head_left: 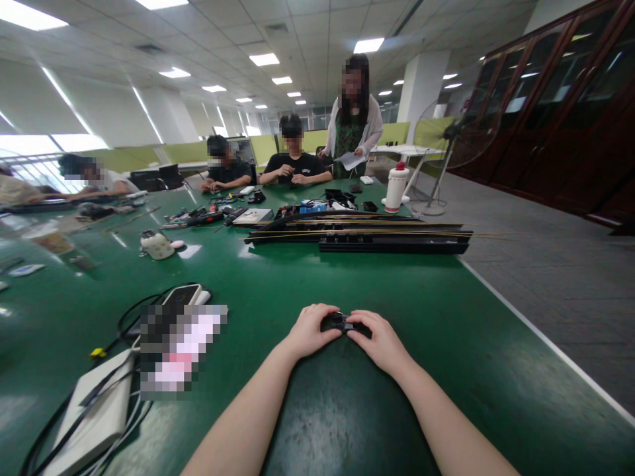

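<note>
Both hands meet over the green table (258,284) around a small black part (342,322), whose exact kind I cannot make out. My left hand (313,330) grips its left side, thumb below and fingers above. From the other side, my right hand (377,338) pinches the part between thumb and fingers. The fingers cover much of it. Beyond the hands lies a bundle of long black rails (397,246) with thin yellowish rods (357,231) across them.
To the left are a phone (183,297), a white box (92,403) and black cables (42,430). A small pot-like object (157,244) and a white bottle with a red cap (395,188) stand farther back. Several people sit or stand across the table, near tools and parts.
</note>
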{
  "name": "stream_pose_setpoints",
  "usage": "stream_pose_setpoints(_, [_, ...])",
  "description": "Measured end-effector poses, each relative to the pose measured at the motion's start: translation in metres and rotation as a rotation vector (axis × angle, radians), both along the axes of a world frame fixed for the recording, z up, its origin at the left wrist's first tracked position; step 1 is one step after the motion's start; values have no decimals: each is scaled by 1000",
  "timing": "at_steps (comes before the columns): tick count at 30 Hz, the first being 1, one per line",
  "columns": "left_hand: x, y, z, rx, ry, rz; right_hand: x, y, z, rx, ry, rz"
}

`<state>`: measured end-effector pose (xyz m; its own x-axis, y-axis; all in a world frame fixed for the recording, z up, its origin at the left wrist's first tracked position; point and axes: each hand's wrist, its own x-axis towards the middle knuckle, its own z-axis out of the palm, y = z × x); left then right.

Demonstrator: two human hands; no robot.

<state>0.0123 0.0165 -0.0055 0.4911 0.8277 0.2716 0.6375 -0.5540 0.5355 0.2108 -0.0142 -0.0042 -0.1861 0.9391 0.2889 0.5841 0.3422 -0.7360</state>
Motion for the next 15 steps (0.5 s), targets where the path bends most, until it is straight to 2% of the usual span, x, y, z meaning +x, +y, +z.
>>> stream_pose_setpoints(8, [1, -1, 3, -27, -4, 16, 3, 0, 4, -117, 213, -67])
stream_pose_setpoints(15, [1, -1, 3, -29, -3, 13, 6, 3, 4, -168, 366, -59])
